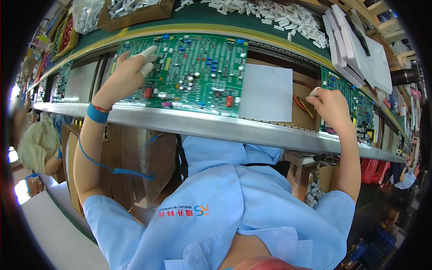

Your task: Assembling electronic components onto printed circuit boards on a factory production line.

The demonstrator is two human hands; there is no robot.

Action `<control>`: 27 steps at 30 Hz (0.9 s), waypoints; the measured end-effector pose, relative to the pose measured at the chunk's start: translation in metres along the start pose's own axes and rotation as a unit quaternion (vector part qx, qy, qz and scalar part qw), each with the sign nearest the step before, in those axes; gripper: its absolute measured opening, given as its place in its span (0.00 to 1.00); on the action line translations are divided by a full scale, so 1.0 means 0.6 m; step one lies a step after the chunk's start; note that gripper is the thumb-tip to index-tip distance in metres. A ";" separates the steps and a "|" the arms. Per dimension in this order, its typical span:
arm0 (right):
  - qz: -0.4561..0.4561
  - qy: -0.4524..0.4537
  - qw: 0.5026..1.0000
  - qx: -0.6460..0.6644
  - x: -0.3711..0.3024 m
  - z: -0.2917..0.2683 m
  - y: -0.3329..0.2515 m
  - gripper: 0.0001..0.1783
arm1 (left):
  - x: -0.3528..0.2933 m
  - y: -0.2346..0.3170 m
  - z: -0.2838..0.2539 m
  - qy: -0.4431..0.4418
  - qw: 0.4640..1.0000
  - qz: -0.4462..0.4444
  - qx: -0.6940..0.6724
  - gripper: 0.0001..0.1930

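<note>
A large green circuit board (198, 74), crowded with small components, lies on the rails in front of me. Over its left end is my left hand (128, 74), fingers stretched out, with white covers on some fingertips and a blue strap round the wrist. At the left edge of a second circuit board (348, 101) on the right is my right hand (332, 107). Its thumb and white-covered index finger are drawn close together; whatever may be between them is too small to make out. Left of these fingers, orange-handled pliers (299, 102) lie beside a white sheet (267, 92).
A metal rail (202, 122) runs along the near side. Beyond the boards are a pile of white connectors (283, 18), a cardboard box (135, 13) of parts and stacked white panels (360, 54). A coiled blue cord (132, 172) hangs near my left arm. Other people sit along both sides.
</note>
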State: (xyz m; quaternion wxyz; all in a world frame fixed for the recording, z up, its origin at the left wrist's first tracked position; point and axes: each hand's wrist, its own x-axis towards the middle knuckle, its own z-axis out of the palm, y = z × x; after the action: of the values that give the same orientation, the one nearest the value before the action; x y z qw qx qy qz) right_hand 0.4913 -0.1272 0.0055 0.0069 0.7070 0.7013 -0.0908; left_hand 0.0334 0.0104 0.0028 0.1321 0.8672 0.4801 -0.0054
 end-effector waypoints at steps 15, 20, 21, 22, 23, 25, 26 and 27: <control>0.122 0.042 0.991 0.045 -0.043 -0.006 0.093 0.12 | 0.047 0.135 -0.057 -0.108 0.738 0.110 -0.657 0.34; 0.053 0.086 0.991 0.092 -0.042 -0.022 0.063 0.12 | 0.025 0.156 -0.065 -0.162 0.475 0.134 -0.854 0.44; 0.042 0.089 0.991 0.087 -0.043 -0.024 0.055 0.13 | 0.020 0.169 -0.069 -0.144 0.487 0.124 -0.853 0.44; 0.039 0.087 0.992 0.088 -0.042 -0.027 0.046 0.13 | 0.012 0.177 -0.072 -0.123 0.499 0.113 -0.850 0.45; 0.002 0.111 0.992 0.067 -0.044 -0.029 0.036 0.12 | 0.005 0.178 -0.071 -0.121 0.500 0.111 -0.850 0.45; -0.036 0.133 0.989 0.045 -0.050 -0.030 0.015 0.11 | -0.006 0.180 -0.066 -0.194 0.269 0.145 -0.932 0.37; -0.065 0.155 0.984 0.049 -0.055 -0.029 0.003 0.11 | -0.012 0.184 -0.067 -0.192 0.268 0.144 -0.933 0.37; -0.095 0.177 0.978 0.053 -0.062 -0.029 -0.011 0.11 | -0.018 0.190 -0.071 -0.159 0.343 0.087 -0.922 0.41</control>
State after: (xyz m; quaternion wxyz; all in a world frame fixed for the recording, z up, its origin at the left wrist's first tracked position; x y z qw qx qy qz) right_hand 0.4869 -0.1617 0.0284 -0.1636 0.6417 0.7493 -0.0020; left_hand 0.1178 -0.0460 0.0706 0.9216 0.2162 0.0731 0.3139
